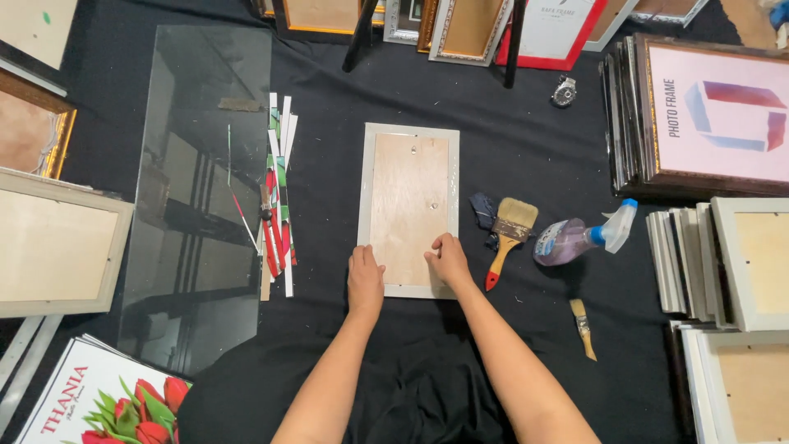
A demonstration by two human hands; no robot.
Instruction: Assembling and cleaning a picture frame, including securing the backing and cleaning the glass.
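Pressing backing board (410,205) into grey frame (408,210) | left hand (365,278) flat, fingers together, gripping nothing | right hand (448,259) fingertips curled on board | board seated, fastening unclear

Black cloth (526,156) covered whole floor under even overhead light. Large clear glass sheet (201,197) lay at 9 o'clock. Stacked grey-white picture frames (723,263) sat at 3 o'clock, dark brown wooden frames (649,107) at 2, leaning gilt frames (460,29) at 12.
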